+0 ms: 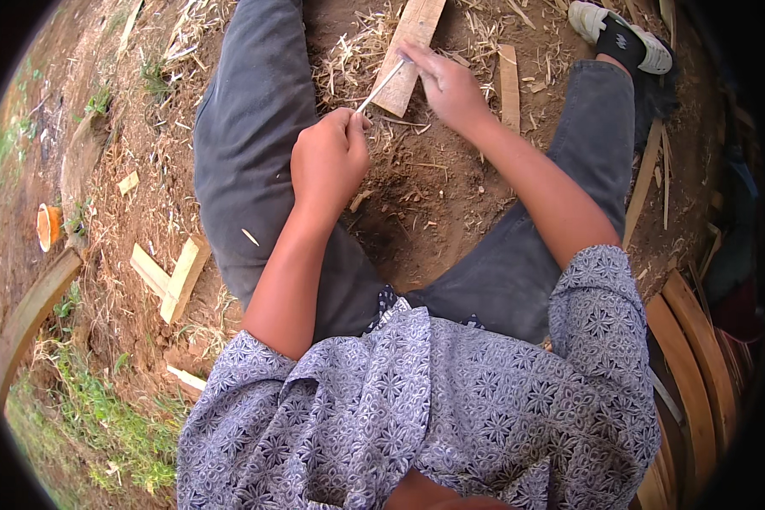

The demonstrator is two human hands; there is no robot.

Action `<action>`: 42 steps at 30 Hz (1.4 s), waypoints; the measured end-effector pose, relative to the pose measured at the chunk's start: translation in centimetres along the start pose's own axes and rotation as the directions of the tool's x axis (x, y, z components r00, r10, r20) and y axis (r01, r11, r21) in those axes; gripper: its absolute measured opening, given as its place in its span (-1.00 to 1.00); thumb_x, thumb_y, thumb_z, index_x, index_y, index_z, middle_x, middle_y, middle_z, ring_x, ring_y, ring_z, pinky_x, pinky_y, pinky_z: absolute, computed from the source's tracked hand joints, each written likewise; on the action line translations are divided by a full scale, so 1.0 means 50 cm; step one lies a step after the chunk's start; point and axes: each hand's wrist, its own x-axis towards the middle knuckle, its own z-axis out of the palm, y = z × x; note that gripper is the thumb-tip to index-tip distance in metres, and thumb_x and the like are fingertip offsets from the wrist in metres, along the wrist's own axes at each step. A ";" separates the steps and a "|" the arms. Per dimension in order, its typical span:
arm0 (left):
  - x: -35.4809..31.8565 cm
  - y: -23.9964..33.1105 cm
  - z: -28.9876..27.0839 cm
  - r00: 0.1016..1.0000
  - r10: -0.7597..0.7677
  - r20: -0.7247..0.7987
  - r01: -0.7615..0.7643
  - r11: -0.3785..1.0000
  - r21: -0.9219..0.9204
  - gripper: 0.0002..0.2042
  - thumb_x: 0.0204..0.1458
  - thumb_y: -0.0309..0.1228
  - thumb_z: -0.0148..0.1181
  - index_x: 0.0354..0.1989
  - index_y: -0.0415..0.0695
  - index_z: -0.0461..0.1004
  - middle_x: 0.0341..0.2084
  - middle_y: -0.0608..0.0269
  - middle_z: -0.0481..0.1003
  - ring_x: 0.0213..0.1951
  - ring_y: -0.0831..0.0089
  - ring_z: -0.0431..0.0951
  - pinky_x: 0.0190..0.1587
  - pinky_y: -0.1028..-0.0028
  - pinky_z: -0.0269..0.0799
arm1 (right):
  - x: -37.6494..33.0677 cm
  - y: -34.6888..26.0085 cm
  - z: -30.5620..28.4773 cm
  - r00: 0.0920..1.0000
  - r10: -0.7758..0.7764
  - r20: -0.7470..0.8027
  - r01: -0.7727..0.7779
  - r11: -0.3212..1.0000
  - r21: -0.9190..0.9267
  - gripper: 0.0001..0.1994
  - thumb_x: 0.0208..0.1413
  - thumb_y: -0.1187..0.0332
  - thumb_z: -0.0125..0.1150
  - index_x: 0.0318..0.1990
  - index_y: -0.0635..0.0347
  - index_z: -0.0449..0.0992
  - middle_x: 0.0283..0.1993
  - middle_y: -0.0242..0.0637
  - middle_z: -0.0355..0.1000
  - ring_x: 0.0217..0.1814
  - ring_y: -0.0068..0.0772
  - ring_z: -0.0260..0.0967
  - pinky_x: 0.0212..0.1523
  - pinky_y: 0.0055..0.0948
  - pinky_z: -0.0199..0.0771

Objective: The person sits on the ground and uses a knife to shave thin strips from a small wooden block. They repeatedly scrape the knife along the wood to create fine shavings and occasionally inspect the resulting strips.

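A thin pale stick (381,86) runs slantwise between my hands. My left hand (330,161) is closed in a fist round its near end. At the far end, my right hand (455,92) pinches the stick between its fingers. A small greyish patch shows at those fingertips, too small to make out. Under the stick and the right fingertips lies a flat light wooden board (412,42) on the ground, between my spread legs.
A narrow wood strip (509,89) lies right of the board, among shavings. Two crossed wood offcuts (183,276), an orange round object (49,227) and a long beam (34,310) are on the left. Curved planks (693,374) stand close on the right. My shoe (591,21) rests far right.
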 end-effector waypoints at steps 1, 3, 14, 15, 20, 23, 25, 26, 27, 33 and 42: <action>0.004 0.004 0.000 1.000 -0.020 0.006 0.020 1.000 -0.001 -0.78 0.26 -0.33 0.12 -0.35 -0.14 0.63 -0.60 -0.08 0.54 -0.47 -0.11 0.59 -0.37 0.02 0.44 | -0.008 -0.027 0.018 1.000 0.029 0.004 -0.029 0.999 0.028 -0.46 0.27 0.67 -0.11 0.35 0.04 0.48 0.41 -0.17 0.40 0.45 -0.20 0.35 0.49 -0.30 0.31; 0.007 -0.002 0.005 1.000 -0.025 0.004 0.025 1.000 0.005 -0.77 0.27 -0.33 0.12 -0.34 -0.15 0.64 -0.61 -0.08 0.53 -0.49 -0.10 0.58 -0.38 0.04 0.42 | -0.056 -0.096 0.051 0.998 -0.049 0.045 0.044 0.994 0.104 -0.45 0.28 0.67 -0.12 0.36 0.02 0.46 0.41 -0.15 0.40 0.44 -0.20 0.37 0.47 -0.30 0.33; 0.006 0.003 0.004 0.996 -0.074 0.053 0.079 0.992 -0.099 -0.74 0.30 -0.35 0.09 -0.36 -0.22 0.62 -0.61 -0.08 0.52 -0.52 0.01 0.57 -0.40 0.17 0.39 | 0.003 0.019 0.010 0.999 0.016 -0.052 -0.015 1.000 0.020 -0.48 0.30 0.59 0.02 0.38 -0.03 0.44 0.42 -0.17 0.38 0.40 -0.17 0.41 0.42 -0.24 0.42; 0.000 0.001 0.000 0.996 -0.077 0.041 0.080 0.993 -0.092 -0.74 0.30 -0.35 0.09 -0.36 -0.22 0.62 -0.61 -0.07 0.52 -0.52 0.02 0.57 -0.40 0.17 0.39 | 0.029 0.016 -0.022 0.988 0.135 -0.074 -0.143 0.983 -0.117 -0.51 0.33 0.54 0.00 0.38 -0.03 0.44 0.41 -0.19 0.39 0.38 -0.17 0.43 0.37 -0.25 0.47; 0.006 -0.022 0.015 1.000 0.000 -0.007 0.000 0.996 -0.091 -0.74 0.30 -0.34 0.09 -0.35 -0.22 0.61 -0.63 -0.06 0.50 -0.54 0.04 0.55 -0.40 0.18 0.39 | -0.039 -0.087 0.019 0.995 0.029 0.098 -0.025 0.999 -0.043 -0.52 0.36 0.52 -0.05 0.38 -0.02 0.43 0.42 -0.25 0.37 0.37 -0.22 0.45 0.38 -0.26 0.45; 0.013 0.009 0.001 0.999 -0.039 0.023 0.042 0.991 -0.130 -0.74 0.30 -0.33 0.08 -0.35 -0.22 0.61 -0.62 -0.07 0.50 -0.53 0.02 0.55 -0.40 0.16 0.39 | 0.038 -0.005 -0.029 0.974 0.221 -0.054 -0.225 0.971 -0.085 -0.51 0.31 0.51 0.06 0.38 -0.03 0.45 0.45 -0.26 0.36 0.41 -0.23 0.40 0.42 -0.27 0.41; 0.010 -0.013 0.012 1.000 -0.025 -0.002 0.025 0.992 -0.124 -0.74 0.30 -0.33 0.08 -0.34 -0.21 0.61 -0.63 -0.06 0.50 -0.53 0.01 0.55 -0.40 0.16 0.39 | -0.023 -0.065 0.022 1.000 -0.012 0.010 0.011 0.998 0.062 -0.52 0.30 0.52 0.05 0.36 0.00 0.46 0.45 -0.25 0.36 0.43 -0.18 0.39 0.43 -0.26 0.39; 0.006 -0.021 0.015 1.000 -0.018 -0.009 0.017 0.992 -0.123 -0.74 0.30 -0.33 0.08 -0.34 -0.21 0.61 -0.63 -0.06 0.50 -0.53 0.01 0.55 -0.40 0.16 0.39 | -0.055 -0.102 0.037 0.992 -0.126 0.029 0.120 0.983 0.138 -0.52 0.29 0.53 0.05 0.35 0.02 0.47 0.45 -0.25 0.37 0.43 -0.15 0.38 0.43 -0.25 0.39; 0.004 -0.024 0.009 0.999 -0.040 0.027 0.042 0.993 -0.106 -0.74 0.30 -0.33 0.08 -0.33 -0.21 0.62 -0.63 -0.06 0.50 -0.53 0.01 0.55 -0.40 0.16 0.39 | -0.055 -0.124 0.025 0.989 -0.067 0.129 0.044 0.984 0.170 -0.51 0.24 0.60 0.03 0.32 0.11 0.49 0.43 -0.17 0.39 0.45 -0.15 0.37 0.46 -0.25 0.34; -0.009 -0.008 -0.011 1.000 -0.018 0.019 0.020 0.989 -0.146 -0.75 0.31 -0.33 0.06 -0.26 -0.18 0.64 -0.60 -0.03 0.51 -0.52 0.10 0.54 -0.38 0.20 0.39 | -0.042 -0.043 -0.160 0.896 0.372 -0.243 -0.337 0.925 0.174 -0.47 0.18 0.58 0.13 0.35 0.29 0.34 0.20 -0.13 0.52 -0.11 -0.47 0.54 -0.06 -0.48 0.57; -0.130 0.005 -0.089 0.980 0.116 0.159 0.046 0.653 -0.756 -0.72 0.44 -0.28 -0.02 -0.09 -0.17 0.59 -0.59 0.58 0.27 -0.54 0.76 0.22 -0.47 0.59 0.14 | -0.321 -0.216 -0.194 0.801 0.556 -0.220 -0.121 0.510 0.851 -0.54 0.27 0.63 0.05 0.33 0.41 0.30 0.06 -0.18 0.45 -0.04 -0.45 0.54 0.04 -0.49 0.63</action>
